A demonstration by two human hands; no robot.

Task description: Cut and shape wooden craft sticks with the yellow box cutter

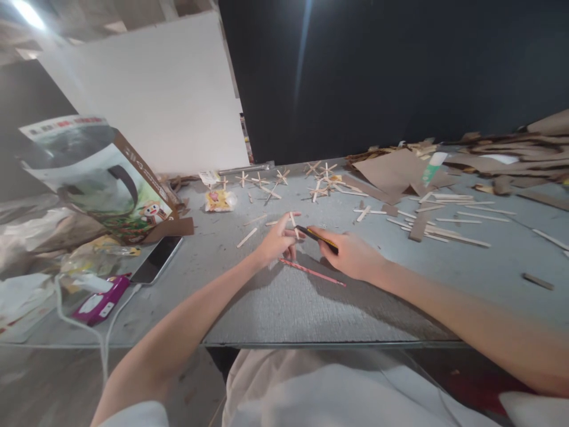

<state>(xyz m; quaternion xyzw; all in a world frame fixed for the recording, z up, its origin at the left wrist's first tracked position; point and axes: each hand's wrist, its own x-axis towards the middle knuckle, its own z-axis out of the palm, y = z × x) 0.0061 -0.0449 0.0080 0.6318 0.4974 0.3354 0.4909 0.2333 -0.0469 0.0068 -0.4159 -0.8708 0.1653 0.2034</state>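
My left hand [278, 240] pinches a short piece of wooden craft stick [293, 220], held up just above the grey table. In my right hand [351, 252] is a black and yellow utility knife [317, 236], its tip against or very close to the stick. A pink patterned pencil [313, 273] lies on the table below both hands. Loose stick pieces [247, 237] rest left of my left hand. Beyond the hands, several star-shaped pieces made of crossed craft sticks [326, 171] stand or lie on the table.
Scattered craft sticks [457, 234] and torn cardboard [386, 172] cover the right side. On the left are a phone [157, 260], a purple device [101, 300] with white cables, and a large printed bag [111, 184]. A small yellow packet [220, 201] lies at the back.
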